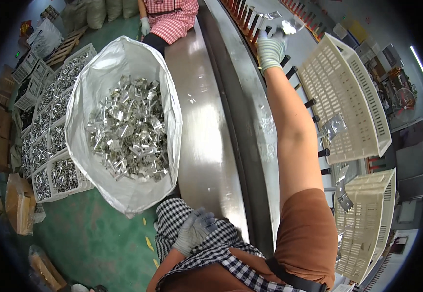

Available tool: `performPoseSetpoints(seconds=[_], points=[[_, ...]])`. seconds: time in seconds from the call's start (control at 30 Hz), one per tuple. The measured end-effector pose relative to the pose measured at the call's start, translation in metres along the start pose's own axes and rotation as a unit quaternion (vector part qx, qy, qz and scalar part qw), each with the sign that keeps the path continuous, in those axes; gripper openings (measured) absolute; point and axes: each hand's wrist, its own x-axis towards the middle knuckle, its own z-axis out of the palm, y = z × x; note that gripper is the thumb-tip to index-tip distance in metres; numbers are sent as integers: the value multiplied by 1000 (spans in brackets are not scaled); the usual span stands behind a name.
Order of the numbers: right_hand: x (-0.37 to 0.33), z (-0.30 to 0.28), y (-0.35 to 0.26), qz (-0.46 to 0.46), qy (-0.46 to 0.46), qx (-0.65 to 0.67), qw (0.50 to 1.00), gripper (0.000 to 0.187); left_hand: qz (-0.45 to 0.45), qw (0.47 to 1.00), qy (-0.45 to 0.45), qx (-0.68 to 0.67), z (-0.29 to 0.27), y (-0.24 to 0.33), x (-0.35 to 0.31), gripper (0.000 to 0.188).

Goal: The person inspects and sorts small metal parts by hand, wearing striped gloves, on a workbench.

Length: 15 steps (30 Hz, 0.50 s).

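My left hand (195,231), in a grey-white glove, lies on my lap over the black-and-white checked apron (172,214), fingers stretched out and holding nothing. My right arm reaches far forward over the row of black-tipped rods (310,103). At its end my right hand (271,49), in a striped glove, closes on a shiny thin metal piece (292,26); the fingertips are partly hidden. Another metal piece (270,15) sits on the rods just beyond the hand. To my left stands a large white sack (173,104) holding a heap of small bent metal pieces (128,129).
A steel bench (202,131) runs between the sack and the rods. Cream plastic crates (340,97) stand at the right. Crates of metal parts (58,141) line the left on the green floor (94,233). A person (172,14) in red checks sits at the far end.
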Motion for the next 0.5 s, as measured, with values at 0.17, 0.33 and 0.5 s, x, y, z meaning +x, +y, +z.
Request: performPoseSetpoints(seconds=[0.17, 0.33, 0.5], points=[[16, -7, -144, -252, 14, 233, 939, 21, -40, 998, 53, 8, 15, 3, 10, 35], [-71, 61, -200, -290, -379, 30, 878, 35, -50, 997, 57, -34, 15, 8, 18, 33], [-143, 7, -169, -23, -433, 254, 864, 49, -57, 994, -18, -91, 5, 5, 18, 34]])
